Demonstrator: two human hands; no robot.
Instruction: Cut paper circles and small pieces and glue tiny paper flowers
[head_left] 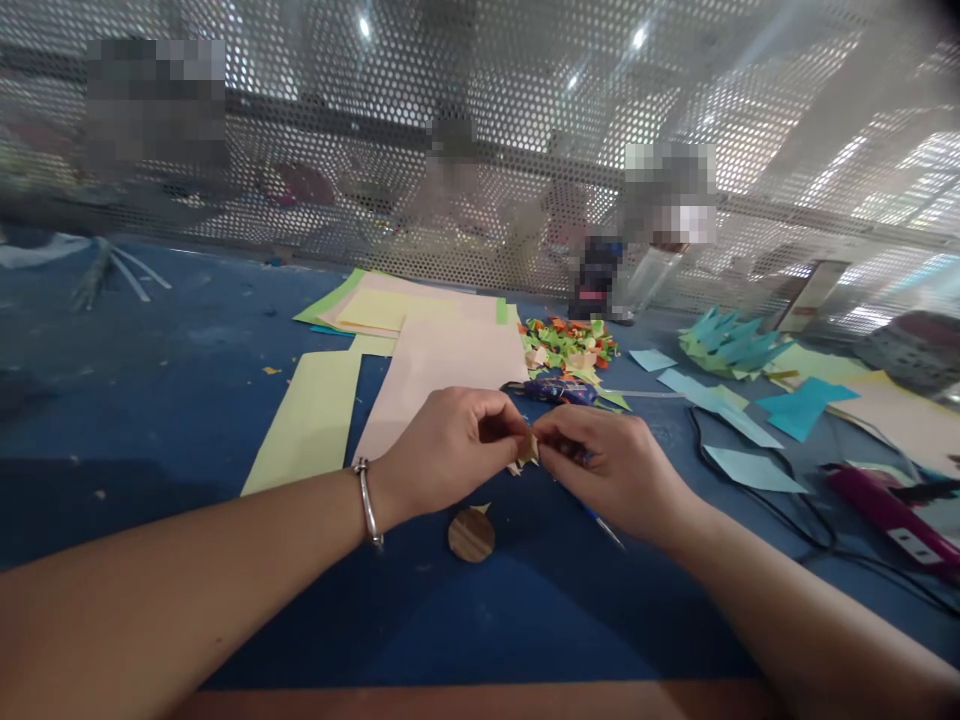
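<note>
My left hand [465, 440], with a silver bracelet at the wrist, pinches one side of a small cream paper piece [531, 450]. On its other side my right hand [604, 455] pinches the same piece, so the fingertips of both hands nearly meet. Below them a round brown disc [471, 535] lies on the blue table, with a pale paper scrap at its upper edge. A pen [606, 528] shows partly from under my right hand. Just beyond the hands lies a dark blue patterned tool [559, 390], whose kind I cannot make out.
Paper sheets [450, 360] and a pale green strip [311, 420] lie left of centre. Colourful paper scraps [570, 345] are heaped behind. To the right are blue paper pieces [754, 470], a folded paper shape [727, 340], a black cable and a magenta glue gun [892, 510]. Perforated metal stands behind.
</note>
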